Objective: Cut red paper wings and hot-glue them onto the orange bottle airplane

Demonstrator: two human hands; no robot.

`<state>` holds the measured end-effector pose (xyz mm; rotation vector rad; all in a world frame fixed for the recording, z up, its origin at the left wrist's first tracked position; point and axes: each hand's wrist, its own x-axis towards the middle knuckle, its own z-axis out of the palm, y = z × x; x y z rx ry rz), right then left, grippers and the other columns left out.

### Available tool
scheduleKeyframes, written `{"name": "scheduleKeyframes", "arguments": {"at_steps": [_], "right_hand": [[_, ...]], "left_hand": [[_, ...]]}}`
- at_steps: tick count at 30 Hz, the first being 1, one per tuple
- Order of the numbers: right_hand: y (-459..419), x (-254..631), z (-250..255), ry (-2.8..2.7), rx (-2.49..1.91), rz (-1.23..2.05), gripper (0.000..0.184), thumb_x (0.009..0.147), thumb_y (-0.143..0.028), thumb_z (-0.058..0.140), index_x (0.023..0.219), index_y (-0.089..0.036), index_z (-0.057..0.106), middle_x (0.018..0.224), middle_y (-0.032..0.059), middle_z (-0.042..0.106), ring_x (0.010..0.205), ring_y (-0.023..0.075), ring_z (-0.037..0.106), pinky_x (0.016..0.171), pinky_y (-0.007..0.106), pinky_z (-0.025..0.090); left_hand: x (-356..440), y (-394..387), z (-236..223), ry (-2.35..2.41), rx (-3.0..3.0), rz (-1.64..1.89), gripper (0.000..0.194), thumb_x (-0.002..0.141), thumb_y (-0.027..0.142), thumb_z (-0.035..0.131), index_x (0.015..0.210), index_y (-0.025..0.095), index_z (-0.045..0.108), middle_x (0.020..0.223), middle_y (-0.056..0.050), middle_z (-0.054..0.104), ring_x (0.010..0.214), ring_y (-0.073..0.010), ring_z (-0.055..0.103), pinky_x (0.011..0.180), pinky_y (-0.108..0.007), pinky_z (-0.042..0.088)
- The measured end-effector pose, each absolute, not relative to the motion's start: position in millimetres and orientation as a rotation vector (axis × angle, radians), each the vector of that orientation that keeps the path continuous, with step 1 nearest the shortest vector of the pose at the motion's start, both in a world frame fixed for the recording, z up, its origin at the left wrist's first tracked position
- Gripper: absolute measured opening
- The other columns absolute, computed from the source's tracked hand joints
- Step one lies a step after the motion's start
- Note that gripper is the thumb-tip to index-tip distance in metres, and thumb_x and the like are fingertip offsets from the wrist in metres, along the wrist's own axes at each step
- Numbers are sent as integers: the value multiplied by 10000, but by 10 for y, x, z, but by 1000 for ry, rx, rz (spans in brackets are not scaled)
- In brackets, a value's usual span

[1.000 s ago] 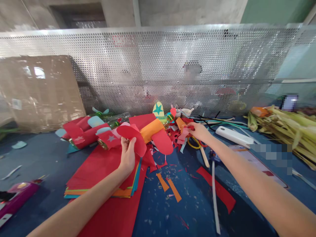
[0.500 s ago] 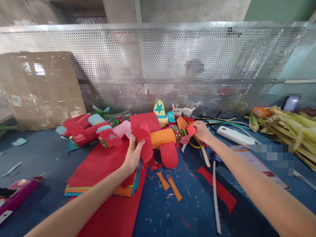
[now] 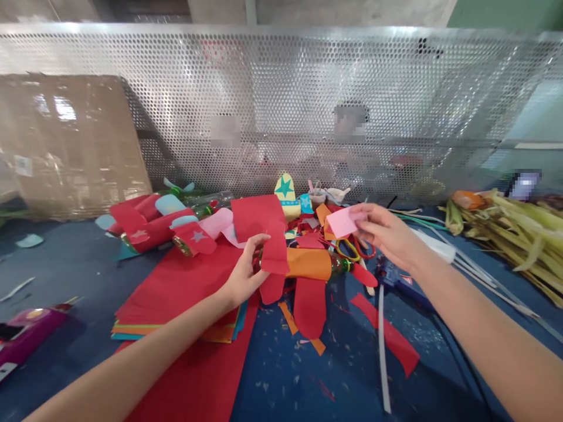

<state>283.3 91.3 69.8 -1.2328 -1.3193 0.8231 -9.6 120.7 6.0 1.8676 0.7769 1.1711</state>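
Note:
My left hand point(image 3: 244, 275) grips the tail end of a bottle plane point(image 3: 308, 265) wrapped in orange paper with red paper wings, held low over the blue table point(image 3: 290, 381). Its fingers close on the red tail flap. My right hand point(image 3: 387, 234) is raised to the right of the plane and pinches a small pink paper piece point(image 3: 342, 222) between thumb and fingers. Yellow-handled scissors point(image 3: 347, 251) lie just behind the plane, under my right hand.
A stack of red and coloured paper sheets point(image 3: 176, 293) lies at the left. A finished red plane point(image 3: 153, 225) sits behind it. Red strips point(image 3: 387, 340), a white strip, orange scraps, a white glue gun and green leaves point(image 3: 514, 228) lie right. A perforated metal screen point(image 3: 281, 105) and cardboard point(image 3: 65, 140) stand behind.
My left hand has lowered the orange plane toward the table. My right hand has let go of its nose, lifted, and now pinches a pink paper piece.

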Motion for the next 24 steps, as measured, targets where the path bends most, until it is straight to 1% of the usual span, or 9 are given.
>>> {"name": "scheduleKeyframes", "arguments": {"at_steps": [1,3,6,9,13,17,22,24], "right_hand": [[829,2750,680,-1341,-1239,851,169,732,-315,632,886,-246,637,1013,7,700,914,161,676,781,286,569],[691,2598,627,-1404,-1270,897,206,749,-335,613,907,-223,682,1044,50,716,914,192,692,785,328,578],[578,2459,539,-1516,-1325,857,225,769,-317,588,929,-222,714,1043,60,732,964,221,686,849,374,554],[548,2428,465,-1640,-1373,729,192,755,-263,588,883,-236,729,1070,53,727,1026,242,657,915,401,508],[514,2420,411,-1774,-1423,550,200,774,-208,559,886,-230,722,1058,67,716,1014,249,648,893,406,502],[458,2351,386,-1882,-1425,462,211,809,-196,534,920,-225,711,1064,72,702,985,240,656,850,399,520],[421,2275,349,-1921,-1451,354,220,822,-186,531,952,-243,699,1083,80,680,989,266,647,878,488,487],[418,2280,350,-1918,-1453,325,218,816,-185,540,956,-248,695,1071,81,681,988,268,648,883,488,488]], "left_hand": [[-99,1205,56,755,1881,1147,500,772,312,642,1205,233,405,1222,-102,508,1087,-247,557,911,-361,474],[-105,1198,48,713,1913,1091,579,742,315,678,1235,235,383,1197,-103,528,1062,-253,574,881,-357,492],[-113,1177,45,681,2038,1014,653,710,322,712,1257,227,367,1163,-110,544,1013,-263,592,846,-369,503],[-124,1165,56,694,2240,1007,627,722,336,690,1255,215,382,1176,-124,528,1050,-289,559,891,-420,474],[-135,1173,78,652,2421,982,561,742,367,637,1234,205,419,1166,-124,525,1110,-313,487,952,-479,424],[-131,1166,85,626,2516,971,516,770,371,588,1231,190,442,1169,-133,468,1119,-302,465,956,-480,429],[-130,1153,67,656,2509,986,531,769,349,598,1252,216,423,1195,-127,394,1142,-295,449,977,-485,421],[-133,1156,61,671,2490,985,561,765,343,610,1271,223,400,1219,-133,376,1176,-306,426,983,-489,419]]}}
